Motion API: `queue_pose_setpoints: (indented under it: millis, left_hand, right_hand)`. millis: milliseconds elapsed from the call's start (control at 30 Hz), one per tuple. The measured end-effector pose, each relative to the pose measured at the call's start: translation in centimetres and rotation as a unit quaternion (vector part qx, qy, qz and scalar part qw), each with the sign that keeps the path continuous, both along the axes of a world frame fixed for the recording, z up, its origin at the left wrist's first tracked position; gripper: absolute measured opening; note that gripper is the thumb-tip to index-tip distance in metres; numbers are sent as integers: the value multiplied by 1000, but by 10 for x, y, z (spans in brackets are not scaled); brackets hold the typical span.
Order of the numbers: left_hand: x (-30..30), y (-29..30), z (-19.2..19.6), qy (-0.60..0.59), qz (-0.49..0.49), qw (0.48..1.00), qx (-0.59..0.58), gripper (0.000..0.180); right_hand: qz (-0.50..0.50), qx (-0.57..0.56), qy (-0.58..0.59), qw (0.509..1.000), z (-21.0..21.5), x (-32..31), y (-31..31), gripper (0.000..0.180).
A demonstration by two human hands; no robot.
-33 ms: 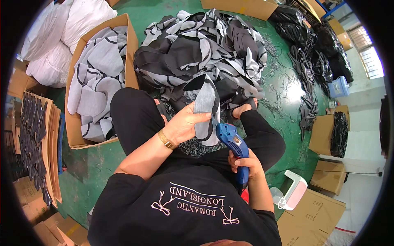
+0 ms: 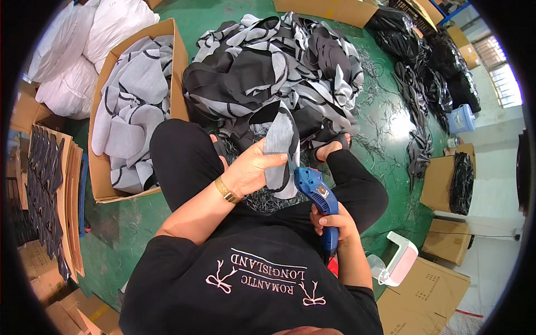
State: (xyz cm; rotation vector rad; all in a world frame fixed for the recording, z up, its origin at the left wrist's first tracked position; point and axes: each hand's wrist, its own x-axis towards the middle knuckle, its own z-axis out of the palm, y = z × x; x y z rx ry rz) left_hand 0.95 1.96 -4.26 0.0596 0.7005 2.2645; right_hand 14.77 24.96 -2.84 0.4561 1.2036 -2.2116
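Fingers, left hand: closed around a grey fabric piece edged in black, thumb laid across its face, a gold bracelet on the wrist.
Fingers, right hand: wrapped tight about the handle of a blue electric cutter.
Cutter: its head pointed up and to the left, just beside the lower edge of the fabric piece.
Fabric piece: held upright over the person's lap, between the knees.
Pile: grey and black cut pieces heaped on the green floor ahead of the feet.
Cardboard box: at the person's left, filled with light grey pieces.
White sacks: behind that box.
White stool: near the right elbow.
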Motion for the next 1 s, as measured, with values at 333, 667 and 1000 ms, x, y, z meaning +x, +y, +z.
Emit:
queue_pose_setpoints:
  millis: [333,667,1000]
  left_hand:
    - [-3,-1,4,-53,-12,998,13,36]
    - [-1,-3,2,-15,-16,996,-89,21]
    - [-2,-5,2,46,12,992,-120,27]
  right_hand:
    - [-51,-44,23,997,-2,0,-6,36]
    - [-48,-48,10,998,-3,9,-3,36]
    - [-21,-59,-14,998,-6,15,3,38]
